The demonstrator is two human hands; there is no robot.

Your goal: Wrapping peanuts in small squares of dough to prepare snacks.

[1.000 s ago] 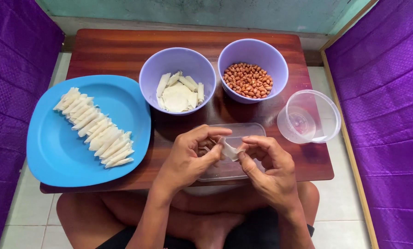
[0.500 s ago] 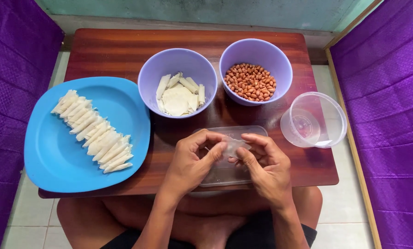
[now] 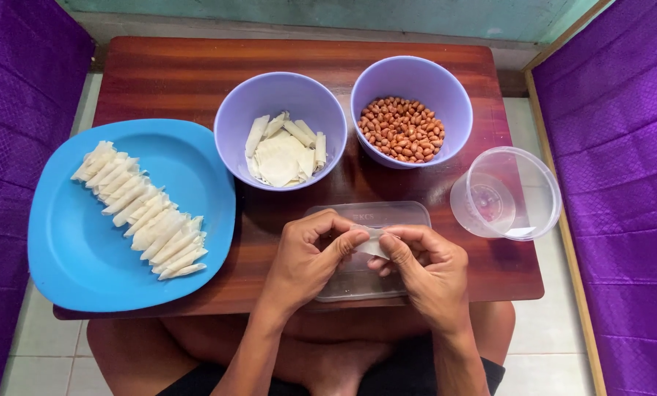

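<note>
hands (image 3: 372,257) closer together, wrapper (image 3: 373,244) now pinched

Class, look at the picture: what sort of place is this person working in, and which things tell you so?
Probably a home food-preparation spot on the floor: a low wooden table over the person's crossed legs, a bowl of peanuts, and a blue plate of rolled pastry pieces.

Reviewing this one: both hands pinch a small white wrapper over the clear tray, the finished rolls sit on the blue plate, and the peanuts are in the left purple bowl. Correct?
Not quite. In the head view the peanuts fill the right purple bowl; the left purple bowl holds white wrapper pieces. The rest stands: left hand and right hand pinch the small white wrapper over the clear tray, and the rolls lie on the blue plate.
</note>
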